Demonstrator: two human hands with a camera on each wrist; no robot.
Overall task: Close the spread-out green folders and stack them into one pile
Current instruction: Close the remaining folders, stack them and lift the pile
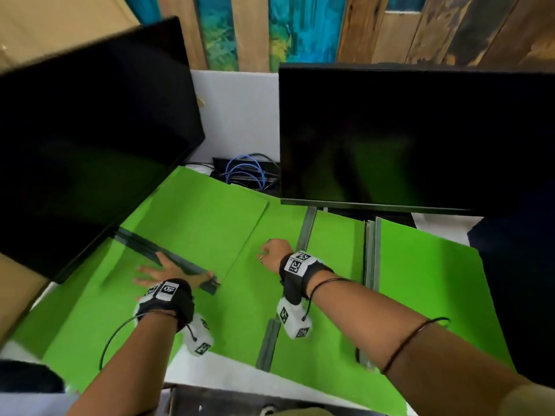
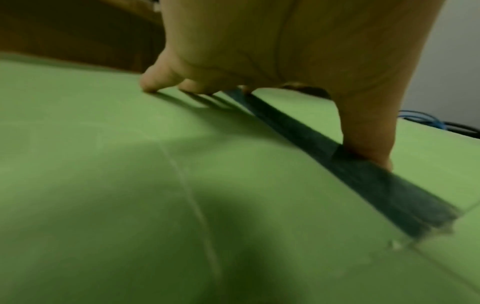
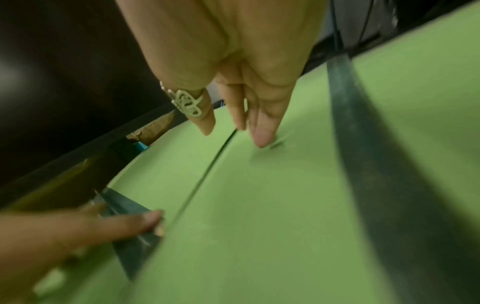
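My flat left hand (image 1: 156,273) pins the left folder's (image 1: 195,223) spine (image 1: 168,259), while my right hand's (image 1: 271,250) straight fingers (image 3: 262,131) touch its free cover edge.

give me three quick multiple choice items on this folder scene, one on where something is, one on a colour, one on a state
1. Where does the left hand rest?
A. on the dark spine strip of the left green folder
B. on the right monitor
C. on the blue cables

2. What colour are the cables between the monitors?
A. red
B. blue
C. yellow

3. How is the right hand?
A. clenched round a pen
B. lifted to the monitor
C. fingers extended, tips down at a folder flap's edge

Answers: 1 A, the left wrist view shows fingers and thumb on the strip. 2 B, a blue loop shows in the head view. 3 C, the right wrist view shows straight fingers there.
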